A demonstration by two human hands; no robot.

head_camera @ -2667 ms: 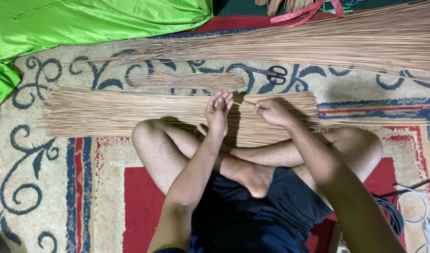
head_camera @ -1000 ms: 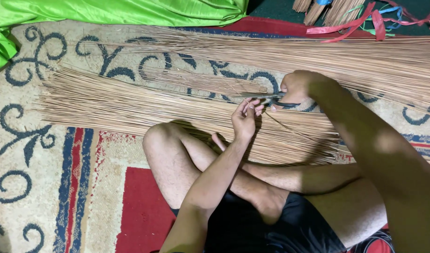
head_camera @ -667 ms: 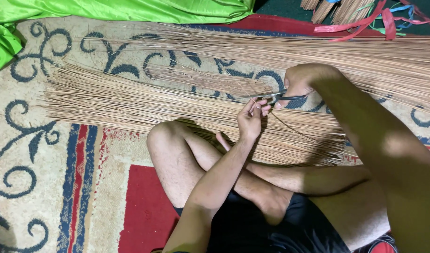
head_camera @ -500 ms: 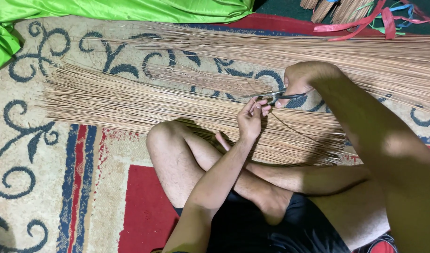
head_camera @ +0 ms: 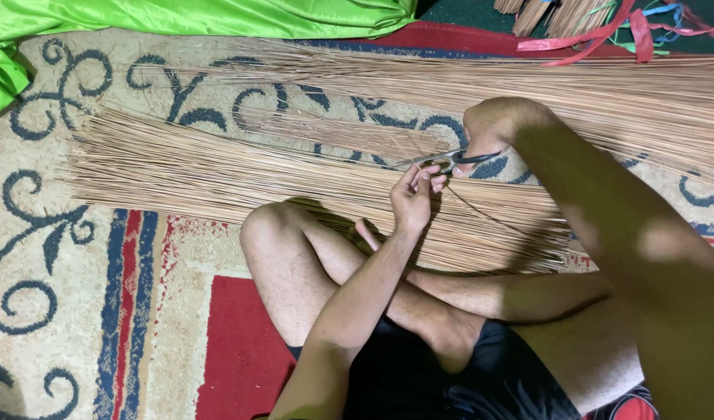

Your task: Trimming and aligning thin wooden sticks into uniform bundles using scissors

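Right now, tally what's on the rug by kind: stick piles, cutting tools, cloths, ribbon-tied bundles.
Loose stick piles: 2, near pile, far pile
Scissors: 1, in the right hand, the left hand pinching a stick beside the blades
Green cloth: 1
Ribbon-tied bundles: at least 2, cut off by the top edge
Total: 6

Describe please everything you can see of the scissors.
The scissors are small, with shiny metal blades and dark handles. They lie nearly level above the sticks, blades pointing left, slightly apart. The right hand grips the handles, which its fingers mostly hide. The left hand is just below the blades, its fingertips pinched close to them; whether it touches the metal cannot be told. A thin stick seems to run from there toward the lower right.
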